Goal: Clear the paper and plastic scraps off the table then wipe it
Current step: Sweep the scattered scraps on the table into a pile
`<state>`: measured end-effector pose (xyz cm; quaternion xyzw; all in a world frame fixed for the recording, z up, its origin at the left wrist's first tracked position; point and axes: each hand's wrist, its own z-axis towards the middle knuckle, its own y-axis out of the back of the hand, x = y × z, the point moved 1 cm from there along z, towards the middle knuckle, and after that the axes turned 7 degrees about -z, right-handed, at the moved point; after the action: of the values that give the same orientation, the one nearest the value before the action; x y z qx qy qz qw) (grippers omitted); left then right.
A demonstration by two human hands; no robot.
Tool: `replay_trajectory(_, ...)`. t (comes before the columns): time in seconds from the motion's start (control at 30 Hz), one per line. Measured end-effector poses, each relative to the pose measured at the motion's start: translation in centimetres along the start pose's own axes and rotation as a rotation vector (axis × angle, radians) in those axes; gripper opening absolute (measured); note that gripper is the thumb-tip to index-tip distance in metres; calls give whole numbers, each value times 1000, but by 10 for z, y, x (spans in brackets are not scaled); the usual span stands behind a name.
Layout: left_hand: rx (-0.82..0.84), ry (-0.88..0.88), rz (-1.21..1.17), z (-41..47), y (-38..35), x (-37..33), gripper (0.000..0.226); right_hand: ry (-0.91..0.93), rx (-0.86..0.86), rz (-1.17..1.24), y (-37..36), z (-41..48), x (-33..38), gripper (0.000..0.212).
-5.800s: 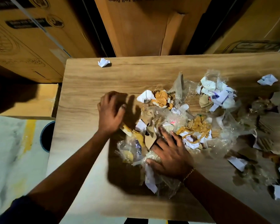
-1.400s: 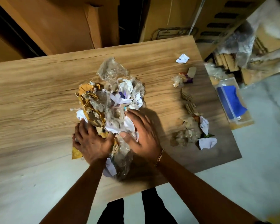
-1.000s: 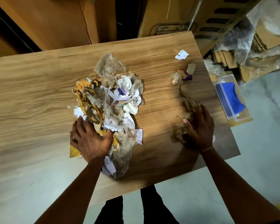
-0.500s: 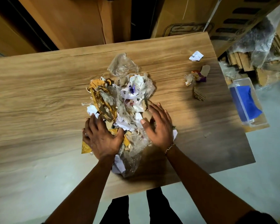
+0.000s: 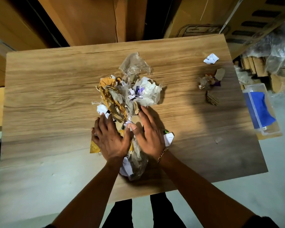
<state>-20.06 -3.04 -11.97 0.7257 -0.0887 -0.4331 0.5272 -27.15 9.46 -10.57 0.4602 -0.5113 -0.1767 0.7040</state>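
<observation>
Head view: the scrap pile of crumpled paper and clear plastic lies at the middle of the wooden table. The left hand and right hand press its near end from either side, fingers straight, grasping nothing. A white paper scrap lies well apart, far right.

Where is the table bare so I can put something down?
The whole left side of the table, from its edge to the scrap pile, is bare. Crowded: the middle, and the far right with a paper ball, plastic clump and cardboard.
</observation>
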Motion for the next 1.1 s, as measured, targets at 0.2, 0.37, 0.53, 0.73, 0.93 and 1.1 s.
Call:
replay_trajectory(0.2, 4, 4, -42, 1, 1, 1, 94, 139, 54, -213, -2, -2, 1, 81)
replay_trajectory(0.37, 6, 13, -57, 1, 2, -1, 102, 166, 108, -280, -3, -4, -7, 84)
replay_trajectory(0.53, -2, 28, -54, 1, 2, -1, 106, 237, 191, -367, -2, -3, -12, 93)
replay_trajectory(0.73, 20, 44, 11, 2, 3, -3, 107, 242, 210, -340, -4, -4, -14, 101)
replay_trajectory(0.93, 28, 6, 39, 2, 1, -3, 102, 179, 36, -75, 1, -1, -18, 74)
replay_trajectory(1.1, 6, 7, 69, 1, 0, -4, 92, 155, -84, 123, 33, 0, -14, 53)
